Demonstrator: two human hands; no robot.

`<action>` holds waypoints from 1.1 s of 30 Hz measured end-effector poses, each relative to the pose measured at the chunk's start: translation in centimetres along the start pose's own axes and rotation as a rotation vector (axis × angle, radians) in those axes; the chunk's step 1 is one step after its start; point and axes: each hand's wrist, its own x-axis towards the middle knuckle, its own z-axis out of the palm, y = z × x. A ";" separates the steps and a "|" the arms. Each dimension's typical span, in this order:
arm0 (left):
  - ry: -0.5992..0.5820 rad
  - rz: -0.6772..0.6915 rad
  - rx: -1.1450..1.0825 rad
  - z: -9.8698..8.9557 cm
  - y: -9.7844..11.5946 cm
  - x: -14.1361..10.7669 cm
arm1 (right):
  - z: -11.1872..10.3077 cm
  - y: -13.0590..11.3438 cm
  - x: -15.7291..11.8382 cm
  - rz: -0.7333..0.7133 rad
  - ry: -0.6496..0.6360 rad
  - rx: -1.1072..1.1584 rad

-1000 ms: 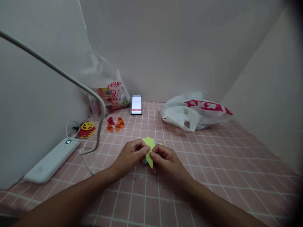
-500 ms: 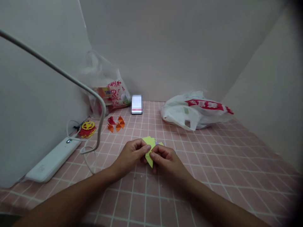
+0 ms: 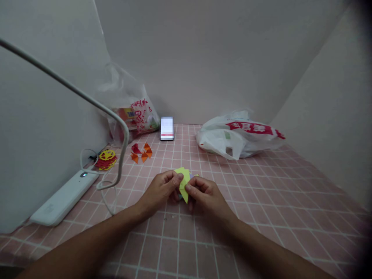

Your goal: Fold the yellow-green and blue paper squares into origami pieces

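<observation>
A folded piece of yellow paper (image 3: 183,182) is held between both hands, above the tiled surface, its pointed end toward me. My left hand (image 3: 162,190) pinches its left side, thumb on top. On the other side, my right hand (image 3: 205,192) grips the right edge between thumb and fingers. Behind the yellow paper, a bit of purple paper (image 3: 191,176) shows by my right fingers; whether it is held or lying on the table cannot be made out. The undersides of both hands are hidden.
Small folded orange papers (image 3: 144,156) and a red one (image 3: 135,148) lie left of centre. Yellow and red gear-like pieces (image 3: 107,155) sit near a white power bank (image 3: 62,199) with a cable (image 3: 117,116). Behind are a phone (image 3: 167,128) and plastic bags (image 3: 145,116), (image 3: 241,135).
My left thumb has shifted slightly up and left on the yellow paper, and its lower tip has tilted a little. Both hands keep their hold. The view has shifted slightly.
</observation>
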 end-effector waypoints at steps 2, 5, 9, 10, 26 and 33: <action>-0.030 -0.016 0.005 0.0 0.0 0.1 | -0.2 0.1 0.2 -0.017 0.031 0.002; -0.053 0.005 -0.017 0.0 0.1 0.1 | -0.3 0.3 0.4 -0.051 0.010 0.020; -0.058 0.015 -0.049 -0.1 0.4 -0.1 | -0.4 0.4 0.4 -0.071 -0.036 0.065; -0.060 0.015 -0.049 -0.1 0.4 -0.2 | -0.4 0.3 0.4 -0.064 -0.044 0.064; -0.076 0.045 -0.071 0.0 0.5 -0.3 | -0.2 -0.2 0.1 -0.100 0.078 0.009; -0.040 0.066 0.001 -0.2 0.6 -0.2 | -0.3 0.2 0.3 -0.082 0.027 0.039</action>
